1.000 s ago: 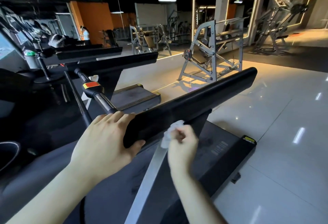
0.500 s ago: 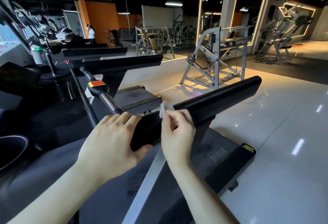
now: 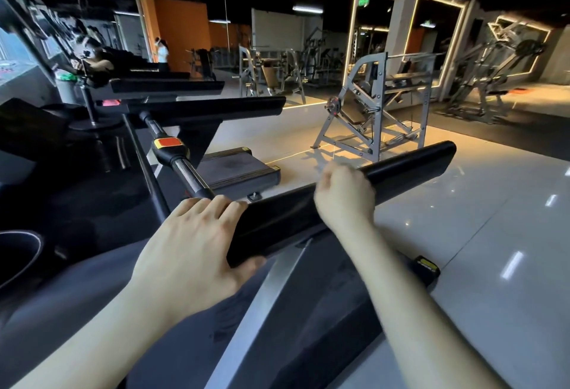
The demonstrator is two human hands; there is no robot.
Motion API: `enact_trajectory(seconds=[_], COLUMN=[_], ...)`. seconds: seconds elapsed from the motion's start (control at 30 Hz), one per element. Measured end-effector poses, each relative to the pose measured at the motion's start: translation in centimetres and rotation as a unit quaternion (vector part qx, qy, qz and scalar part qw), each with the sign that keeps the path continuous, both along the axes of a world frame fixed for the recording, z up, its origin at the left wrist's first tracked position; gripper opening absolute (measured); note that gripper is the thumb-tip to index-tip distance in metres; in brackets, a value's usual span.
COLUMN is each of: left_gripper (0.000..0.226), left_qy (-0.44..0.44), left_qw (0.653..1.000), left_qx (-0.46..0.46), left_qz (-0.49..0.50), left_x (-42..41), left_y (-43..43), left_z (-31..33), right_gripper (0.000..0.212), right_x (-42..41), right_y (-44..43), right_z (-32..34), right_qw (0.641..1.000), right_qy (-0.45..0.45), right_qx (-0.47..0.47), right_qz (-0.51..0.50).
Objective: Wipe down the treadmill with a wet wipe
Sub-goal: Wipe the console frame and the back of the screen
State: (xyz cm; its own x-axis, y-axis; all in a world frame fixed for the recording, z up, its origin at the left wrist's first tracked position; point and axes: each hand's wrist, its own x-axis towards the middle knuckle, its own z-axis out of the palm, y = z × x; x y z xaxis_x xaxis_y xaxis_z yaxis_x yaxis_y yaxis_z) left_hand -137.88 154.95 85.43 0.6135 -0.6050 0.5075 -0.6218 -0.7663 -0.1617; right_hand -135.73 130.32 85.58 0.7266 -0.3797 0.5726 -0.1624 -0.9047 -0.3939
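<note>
The treadmill's black side handrail runs from lower left toward upper right across the view. My left hand lies over its near end, fingers on top and thumb below, gripping the rail. My right hand is closed into a fist on the middle of the rail, blurred by motion. The wet wipe is hidden inside that fist. Below the rail lie the dark treadmill deck and a silver side strip.
A second treadmill with a red-buttoned front bar stands beyond on the left. A grey plate-loaded weight machine sits on the glossy floor to the right. People stand far off at the back left.
My right hand has slid up and along the handrail away from me, from below the rail's near end to its middle. The wipe, visible earlier, is now hidden. My left hand stays put.
</note>
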Motion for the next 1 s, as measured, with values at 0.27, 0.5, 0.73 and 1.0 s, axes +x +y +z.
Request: enact_trajectory(seconds=[0.27, 0.5, 0.73, 1.0], left_gripper=[0.058, 0.050, 0.057, 0.061], left_qy=[0.028, 0.045, 0.077, 0.033], left_qw=[0.999, 0.998, 0.995, 0.998], left_qx=[-0.018, -0.035, -0.057, -0.008], left_qz=[-0.004, 0.020, 0.022, 0.047], left_x=[0.5, 1.0, 2.1, 1.8], left_y=[-0.3, -2.1, -6.7, -6.6], left_z=[0.5, 1.5, 1.2, 0.5], right_gripper=[0.014, 0.006, 0.019, 0.030], right_x=[-2.4, 0.5, -4.5, 0.0], right_y=[1.7, -9.1, 4.2, -10.0], right_z=[-3.1, -5.3, -11.1, -11.5], right_qw=[0.964, 0.977, 0.946, 0.966], right_qy=[-0.168, -0.176, -0.236, -0.226], right_qx=[-0.050, 0.104, 0.033, 0.077], right_qz=[0.201, -0.057, 0.221, 0.099])
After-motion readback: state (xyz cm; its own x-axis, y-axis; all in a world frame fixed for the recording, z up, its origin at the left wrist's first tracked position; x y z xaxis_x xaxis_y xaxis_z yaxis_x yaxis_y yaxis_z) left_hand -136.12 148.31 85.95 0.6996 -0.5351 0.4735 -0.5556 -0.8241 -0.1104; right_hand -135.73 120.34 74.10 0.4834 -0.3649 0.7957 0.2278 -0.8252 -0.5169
